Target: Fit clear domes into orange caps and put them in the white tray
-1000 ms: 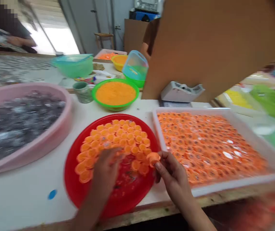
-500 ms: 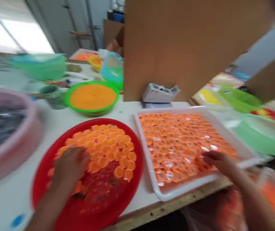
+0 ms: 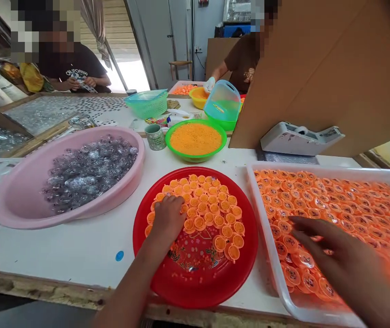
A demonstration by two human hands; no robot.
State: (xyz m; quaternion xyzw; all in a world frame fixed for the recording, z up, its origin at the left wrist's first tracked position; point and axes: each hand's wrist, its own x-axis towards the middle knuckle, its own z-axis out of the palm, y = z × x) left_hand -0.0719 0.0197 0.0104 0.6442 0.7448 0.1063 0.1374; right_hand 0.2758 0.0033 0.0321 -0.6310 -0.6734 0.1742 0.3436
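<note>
My left hand (image 3: 169, 216) is over a round red tray (image 3: 202, 296), its fingers curled down among small round orange cups (image 3: 200, 223). Its fingertips are hidden, so what they pinch cannot be made out. The cups lie face up, packed over the far part of the tray; loose orange crumbs dot its flowered bottom. To the right, my right hand (image 3: 338, 255) hovers over a white rectangular tray (image 3: 270, 255), thumb and fingers stretched out and apart. That tray is full of orange discs (image 3: 304, 259) with a dark print under clear tops. I see nothing held in the right hand.
A pink basin (image 3: 17, 209) of clear, dark-printed pieces stands at the left. Behind the red tray are a green bowl (image 3: 197, 157) of orange granules and a mug (image 3: 155, 137). A cardboard panel (image 3: 300, 82) rises behind a white device (image 3: 300, 139). Two people sit across the table.
The view has swung left, bringing the pink basin and two people into sight. My left hand stays at the cups; my right hand is still over the white tray, its fingers now further apart.
</note>
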